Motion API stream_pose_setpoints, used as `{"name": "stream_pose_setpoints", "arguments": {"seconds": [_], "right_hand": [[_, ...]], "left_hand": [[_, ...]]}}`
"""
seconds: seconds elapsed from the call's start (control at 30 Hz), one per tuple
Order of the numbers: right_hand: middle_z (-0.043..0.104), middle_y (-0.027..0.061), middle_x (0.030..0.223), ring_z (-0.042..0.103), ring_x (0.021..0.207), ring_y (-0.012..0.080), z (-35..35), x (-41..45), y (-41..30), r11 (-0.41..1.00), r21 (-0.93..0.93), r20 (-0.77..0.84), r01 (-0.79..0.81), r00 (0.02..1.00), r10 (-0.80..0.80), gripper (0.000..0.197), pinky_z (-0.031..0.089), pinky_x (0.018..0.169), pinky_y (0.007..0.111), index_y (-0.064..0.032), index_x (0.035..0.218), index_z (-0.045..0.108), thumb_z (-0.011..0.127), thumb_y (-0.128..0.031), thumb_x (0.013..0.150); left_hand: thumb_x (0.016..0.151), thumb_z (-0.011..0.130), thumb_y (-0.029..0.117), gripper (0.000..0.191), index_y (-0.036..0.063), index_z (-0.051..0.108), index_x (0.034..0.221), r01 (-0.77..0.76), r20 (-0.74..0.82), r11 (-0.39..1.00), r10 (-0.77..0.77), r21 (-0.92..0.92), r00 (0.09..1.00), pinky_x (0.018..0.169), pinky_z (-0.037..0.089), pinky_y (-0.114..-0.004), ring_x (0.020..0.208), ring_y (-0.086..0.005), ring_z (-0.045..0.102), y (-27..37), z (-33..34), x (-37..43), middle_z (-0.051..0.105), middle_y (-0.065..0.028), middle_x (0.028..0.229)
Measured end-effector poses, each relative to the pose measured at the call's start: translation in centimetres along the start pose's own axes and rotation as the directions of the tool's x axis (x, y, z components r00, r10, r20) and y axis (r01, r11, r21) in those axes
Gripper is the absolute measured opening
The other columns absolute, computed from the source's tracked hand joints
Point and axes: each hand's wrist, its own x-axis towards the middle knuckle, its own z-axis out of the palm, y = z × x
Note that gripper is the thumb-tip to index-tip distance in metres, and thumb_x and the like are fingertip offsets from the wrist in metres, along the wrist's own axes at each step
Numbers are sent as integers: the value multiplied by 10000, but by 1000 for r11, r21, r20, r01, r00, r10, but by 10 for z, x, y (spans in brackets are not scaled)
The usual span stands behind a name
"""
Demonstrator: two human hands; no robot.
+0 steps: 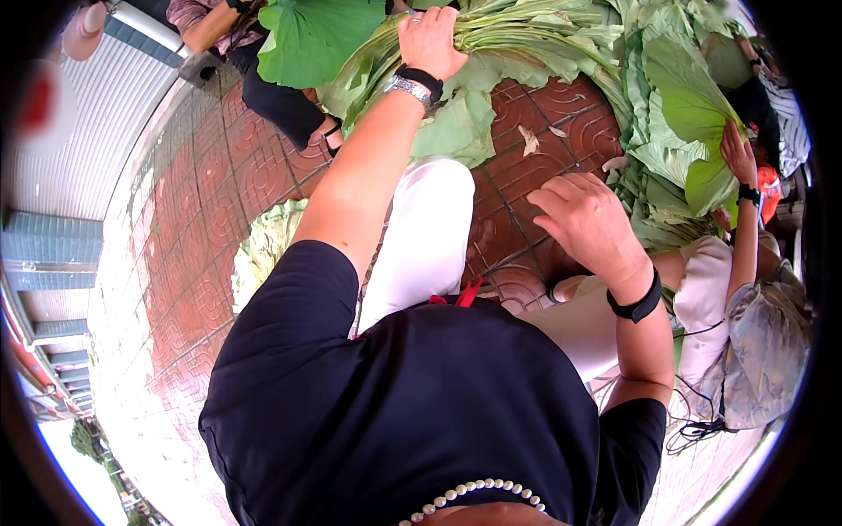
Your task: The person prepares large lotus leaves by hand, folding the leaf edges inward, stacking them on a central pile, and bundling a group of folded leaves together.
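My left hand (431,43), wearing a ring, is stretched far forward and closed around a bundle of lotus-leaf stems (490,29). Broad, pale, wilted leaves (454,131) spread out below and beside that hand. My right hand (585,220) hangs above the paving to the right of my knee, its fingers loosely bent and the thumb apart. I see nothing in it, though the palm side is hidden. A fresh green lotus leaf (316,39) stands to the left of my left hand.
Piled lotus leaves (658,144) lie at the right, where another person's hand (738,154) holds a leaf (687,89). A seated person's leg (279,98) is at upper left. More leaves (270,243) rest on red paving tiles (197,217). Black cords (697,430) lie at lower right.
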Motion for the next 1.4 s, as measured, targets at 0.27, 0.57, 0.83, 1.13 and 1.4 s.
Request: {"name": "stream_pose_setpoints", "arguments": {"seconds": [0.27,0.57,0.83,1.13,1.4], "right_hand": [[667,88,956,623,875,320,-40,-11,11,994,-61,-74,-92,993,88,211,497,777,411,-57,982,666,716,-70,778],[687,130,983,655,905,331,-34,12,38,984,88,-9,-157,987,159,188,517,796,378,-8,1021,664,689,-33,837],[686,121,981,655,886,296,-14,63,23,991,113,49,-76,996,71,151,509,796,351,4,1033,654,644,-32,887],[666,132,955,640,851,256,14,80,26,976,165,176,-144,978,115,165,498,770,334,14,1056,646,629,-30,898],[658,138,909,644,805,275,30,89,17,954,210,227,-214,960,165,163,505,740,343,19,1031,646,634,1,869]], "left_hand": [[592,797,218,512,126,578,1045,136,-128,985,-122,110,984,869,422,-453,969,-341,582,-103,-116,-59,617,-106,991],[570,831,315,607,102,608,1093,475,-187,847,-439,241,879,822,497,-440,955,-302,646,-207,-226,-230,673,-108,1008],[569,890,306,695,13,593,1125,886,-372,463,-819,21,437,820,535,-383,886,-273,674,-241,-296,-331,692,-131,999],[697,805,101,502,-2,589,1138,309,-62,12,-987,-951,-151,670,553,-445,837,-286,654,-310,-291,-444,644,-134,1020],[800,743,303,469,78,587,1180,37,277,-405,-685,-913,-674,694,584,-456,818,-312,675,-262,-190,-604,665,-138,1062]]}}
